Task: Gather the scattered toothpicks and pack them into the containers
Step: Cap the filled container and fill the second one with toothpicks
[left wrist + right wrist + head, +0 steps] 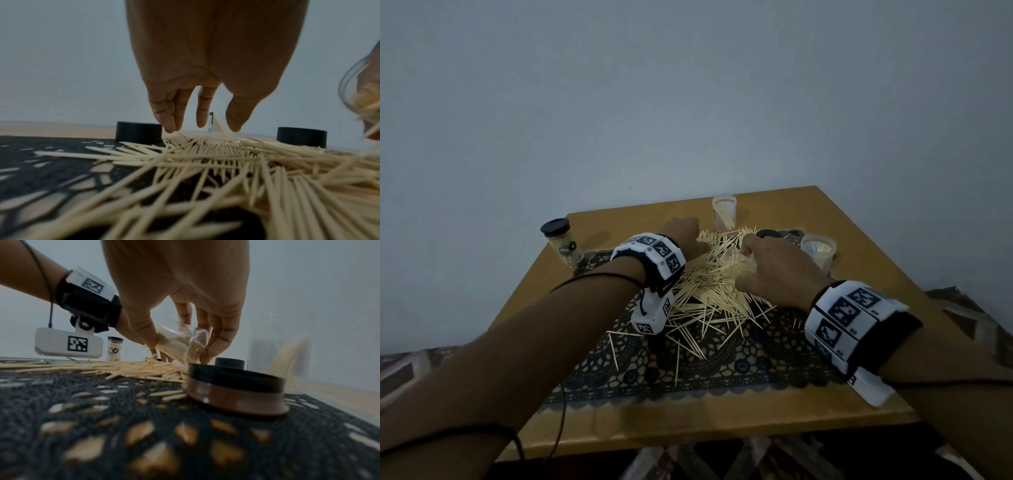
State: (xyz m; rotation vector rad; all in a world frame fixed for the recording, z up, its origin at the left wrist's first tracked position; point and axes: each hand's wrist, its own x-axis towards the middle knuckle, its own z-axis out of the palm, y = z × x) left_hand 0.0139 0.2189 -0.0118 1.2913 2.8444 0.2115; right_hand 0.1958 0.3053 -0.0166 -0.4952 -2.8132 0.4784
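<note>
A heap of toothpicks (709, 284) lies spread over the black lace mat (688, 370) on the wooden desk (835, 219). The right hand (774, 270) grips a tilted clear container (180, 344) part-filled with toothpicks, thumb and fingers curled round it, its base low over the heap. The left hand (685, 236) reaches down with fingers nearly straight, fingertips (170, 128) touching the pile. Two open containers (724, 210) (818, 251) stand behind, with black lids (236, 386) nearby. A capped jar (561, 243) at far left carries a label too small to read.
</note>
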